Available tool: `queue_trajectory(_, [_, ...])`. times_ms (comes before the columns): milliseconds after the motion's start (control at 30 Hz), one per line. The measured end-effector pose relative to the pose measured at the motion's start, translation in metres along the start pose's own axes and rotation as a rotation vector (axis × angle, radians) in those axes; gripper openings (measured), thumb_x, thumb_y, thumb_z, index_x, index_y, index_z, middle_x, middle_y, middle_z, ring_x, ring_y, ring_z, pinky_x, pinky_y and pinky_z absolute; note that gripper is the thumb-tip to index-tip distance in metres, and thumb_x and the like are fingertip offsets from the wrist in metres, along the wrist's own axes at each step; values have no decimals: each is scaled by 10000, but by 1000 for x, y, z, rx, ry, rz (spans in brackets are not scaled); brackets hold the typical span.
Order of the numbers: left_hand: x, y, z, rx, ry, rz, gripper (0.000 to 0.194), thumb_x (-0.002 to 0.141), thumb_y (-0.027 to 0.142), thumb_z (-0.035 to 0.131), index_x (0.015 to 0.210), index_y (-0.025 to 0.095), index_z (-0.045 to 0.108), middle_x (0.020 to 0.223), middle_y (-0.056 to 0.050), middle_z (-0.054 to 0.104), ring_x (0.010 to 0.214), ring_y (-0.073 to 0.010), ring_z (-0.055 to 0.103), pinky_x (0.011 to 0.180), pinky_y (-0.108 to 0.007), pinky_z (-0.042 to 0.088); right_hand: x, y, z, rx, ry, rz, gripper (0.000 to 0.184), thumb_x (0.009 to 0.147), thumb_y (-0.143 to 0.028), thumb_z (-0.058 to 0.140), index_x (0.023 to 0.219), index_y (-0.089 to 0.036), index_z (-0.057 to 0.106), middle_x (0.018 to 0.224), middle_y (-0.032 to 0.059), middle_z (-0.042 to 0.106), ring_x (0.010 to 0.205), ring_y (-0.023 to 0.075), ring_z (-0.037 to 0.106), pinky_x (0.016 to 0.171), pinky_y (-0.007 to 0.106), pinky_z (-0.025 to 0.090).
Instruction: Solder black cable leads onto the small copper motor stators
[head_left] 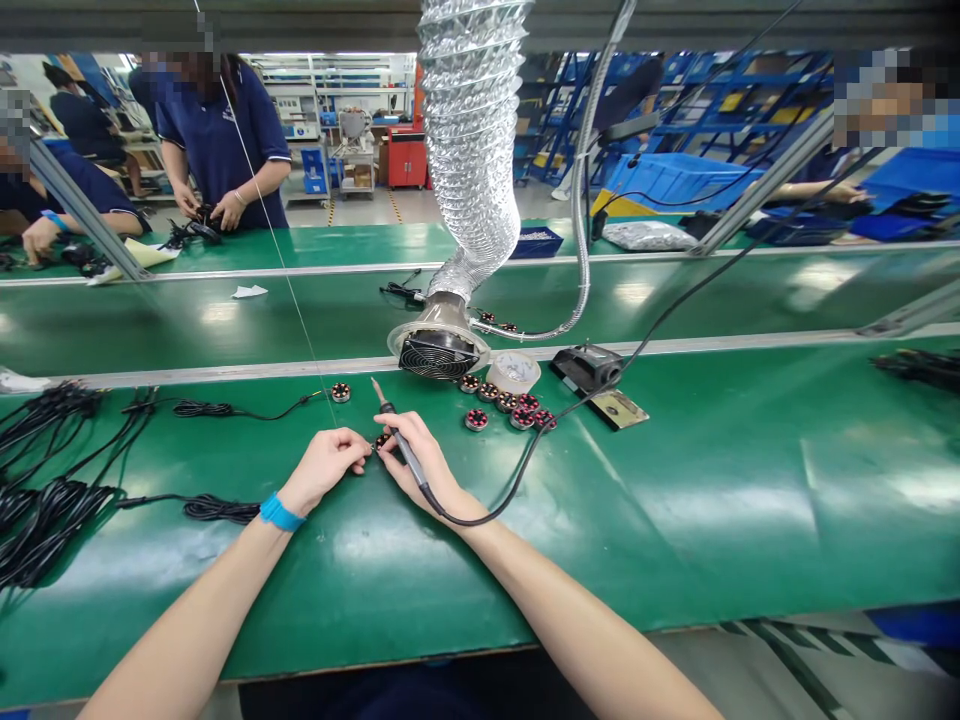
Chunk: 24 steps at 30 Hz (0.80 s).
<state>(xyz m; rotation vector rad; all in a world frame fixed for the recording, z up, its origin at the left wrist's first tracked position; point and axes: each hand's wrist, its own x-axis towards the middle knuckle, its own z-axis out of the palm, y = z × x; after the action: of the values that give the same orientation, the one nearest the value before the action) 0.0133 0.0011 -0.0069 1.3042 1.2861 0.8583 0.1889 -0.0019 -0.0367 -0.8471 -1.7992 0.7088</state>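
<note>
My right hand (420,455) is closed around a soldering iron (394,425), its tip pointing up and away from me and its black cord running off to the right. Between both hands lies a small round black and red part (382,440) on the green mat (675,500). My left hand (326,465), with a blue wristband, pinches at that part's left side with fingers curled. A thin solder wire (300,310) hangs down to just above the hands.
Several more round red parts (506,400) and one apart (341,391) lie near a fume extractor fan (439,350) under a silver duct. A soldering stand (592,370), a white tub (514,370), black cable bundles (45,490) at left. Other people work across the conveyor.
</note>
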Motion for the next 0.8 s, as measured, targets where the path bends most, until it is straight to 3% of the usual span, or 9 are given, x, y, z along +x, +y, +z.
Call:
queue_trajectory(233, [0,2,2,9,14,-6,143,650,292,635,644,149,639,623,-8,612,551,-132,559,595,-261,436,1,1,16,3,160,78,533,735,23,519,1195,-242,571,996,12,512,760,96,620,736,218,559])
queue_trajectory(500, [0,-2,2,40,11,-6,183,679,323,625,692,142,651,663,-16,621,570,-133,562,622,-269,443,-1,-1,17,36,204,142,551,716,20,556,1192,-259,559,1025,-6,488,648,54,629,762,244,570])
queue_trajectory(800, [-1,1,2,35,17,-18,183,665,326,635,682,145,652,646,-14,618,564,-136,565,609,-268,441,-6,1,12,-65,154,109,615,698,3,613,1249,-257,534,1058,40,531,976,183,605,917,330,518])
